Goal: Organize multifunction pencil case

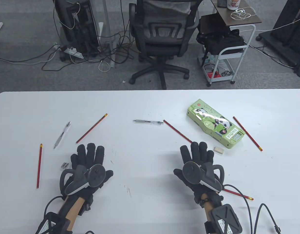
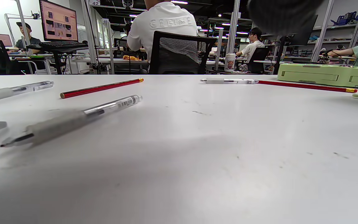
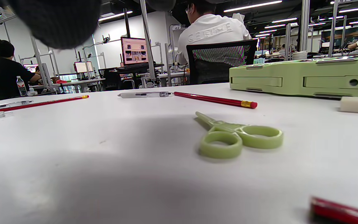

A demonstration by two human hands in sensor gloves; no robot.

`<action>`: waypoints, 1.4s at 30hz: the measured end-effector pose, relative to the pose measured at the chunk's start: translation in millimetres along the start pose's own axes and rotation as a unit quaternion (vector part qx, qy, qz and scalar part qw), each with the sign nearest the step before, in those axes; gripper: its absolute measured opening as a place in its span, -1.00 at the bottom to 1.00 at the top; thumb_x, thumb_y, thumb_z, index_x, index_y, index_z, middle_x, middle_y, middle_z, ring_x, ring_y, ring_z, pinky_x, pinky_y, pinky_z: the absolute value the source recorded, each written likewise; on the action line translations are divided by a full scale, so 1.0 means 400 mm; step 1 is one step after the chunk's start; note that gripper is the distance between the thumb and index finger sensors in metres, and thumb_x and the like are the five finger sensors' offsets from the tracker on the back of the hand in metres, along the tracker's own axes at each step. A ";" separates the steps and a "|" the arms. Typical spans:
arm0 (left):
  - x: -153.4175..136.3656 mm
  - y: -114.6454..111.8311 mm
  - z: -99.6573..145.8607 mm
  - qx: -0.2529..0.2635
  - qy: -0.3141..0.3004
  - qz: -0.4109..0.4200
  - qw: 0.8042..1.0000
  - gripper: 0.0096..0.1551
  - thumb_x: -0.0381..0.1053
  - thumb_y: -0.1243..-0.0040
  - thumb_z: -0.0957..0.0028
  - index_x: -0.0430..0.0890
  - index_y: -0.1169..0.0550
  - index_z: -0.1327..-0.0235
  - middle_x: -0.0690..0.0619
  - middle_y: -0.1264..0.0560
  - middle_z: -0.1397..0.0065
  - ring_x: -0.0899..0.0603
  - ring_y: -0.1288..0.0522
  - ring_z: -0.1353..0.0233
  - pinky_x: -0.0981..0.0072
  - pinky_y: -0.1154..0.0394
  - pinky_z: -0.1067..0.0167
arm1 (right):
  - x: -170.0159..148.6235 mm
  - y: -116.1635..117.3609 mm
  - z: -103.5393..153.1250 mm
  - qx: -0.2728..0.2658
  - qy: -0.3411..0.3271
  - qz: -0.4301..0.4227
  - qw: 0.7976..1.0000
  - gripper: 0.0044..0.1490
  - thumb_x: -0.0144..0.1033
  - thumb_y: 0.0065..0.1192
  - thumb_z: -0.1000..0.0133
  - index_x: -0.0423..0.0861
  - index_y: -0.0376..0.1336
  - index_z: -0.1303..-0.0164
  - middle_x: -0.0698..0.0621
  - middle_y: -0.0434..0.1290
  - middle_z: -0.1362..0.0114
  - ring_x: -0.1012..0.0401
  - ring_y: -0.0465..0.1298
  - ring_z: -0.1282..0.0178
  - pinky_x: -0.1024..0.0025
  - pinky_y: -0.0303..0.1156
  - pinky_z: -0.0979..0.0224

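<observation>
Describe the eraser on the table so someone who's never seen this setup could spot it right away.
Find the green panda pencil case on the table's right side. Just off its near end, beside the right hand, lies the eraser: a small cream block, the only pale stubby piece among long red pencils.

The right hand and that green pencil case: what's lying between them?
A white eraser lies between the right hand and the pencil case, seen from the table view. The right wrist view adds green scissors.

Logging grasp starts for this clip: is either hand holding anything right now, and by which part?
Nothing is held. The left hand and right hand lie flat, fingers spread, on the table.
</observation>
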State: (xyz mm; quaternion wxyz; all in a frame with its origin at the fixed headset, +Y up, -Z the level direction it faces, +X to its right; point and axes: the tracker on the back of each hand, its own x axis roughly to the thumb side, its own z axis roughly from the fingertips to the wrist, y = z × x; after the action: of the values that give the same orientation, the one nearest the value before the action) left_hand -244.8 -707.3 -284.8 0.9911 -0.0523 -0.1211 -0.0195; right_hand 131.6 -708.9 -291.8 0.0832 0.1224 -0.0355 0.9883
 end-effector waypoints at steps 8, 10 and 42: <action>-0.002 0.006 0.000 0.002 0.005 -0.001 1.000 0.17 0.37 0.02 -0.17 -0.16 0.25 -0.71 -0.44 0.25 -0.79 -0.71 0.27 -0.64 -0.70 0.14 -0.37 | -0.035 0.003 -0.024 0.028 0.007 -0.013 0.999 0.17 0.17 0.12 -0.05 -0.22 -0.18 -0.69 -0.50 -0.24 -0.65 -0.49 -0.22 -0.59 -0.54 -0.13 -0.48; -0.004 0.007 0.001 0.003 0.006 0.000 1.000 0.17 0.37 0.02 -0.17 -0.16 0.25 -0.71 -0.44 0.25 -0.79 -0.71 0.27 -0.64 -0.70 0.14 -0.37 | -0.046 -0.002 -0.036 0.031 0.013 -0.022 0.999 0.17 0.16 0.12 -0.06 -0.22 -0.19 -0.69 -0.50 -0.24 -0.65 -0.50 -0.22 -0.59 -0.54 -0.13 -0.48; -0.029 0.000 -0.006 -0.011 0.042 -0.038 0.998 0.17 0.36 0.02 -0.16 -0.16 0.23 -0.72 -0.44 0.24 -0.80 -0.70 0.26 -0.65 -0.70 0.14 -0.38 | -0.503 0.003 -0.363 0.215 0.216 0.000 0.953 0.53 0.21 0.27 0.06 -0.34 -0.50 -0.61 -0.62 -0.36 -0.59 -0.58 -0.27 -0.56 -0.54 -0.22 -0.49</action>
State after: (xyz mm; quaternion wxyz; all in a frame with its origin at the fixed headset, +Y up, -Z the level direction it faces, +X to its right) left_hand -255.4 -707.2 -289.9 0.9932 -0.0574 -0.0806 -0.0610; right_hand 289.7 -728.3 -482.1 0.0603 -0.0785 0.1967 0.9755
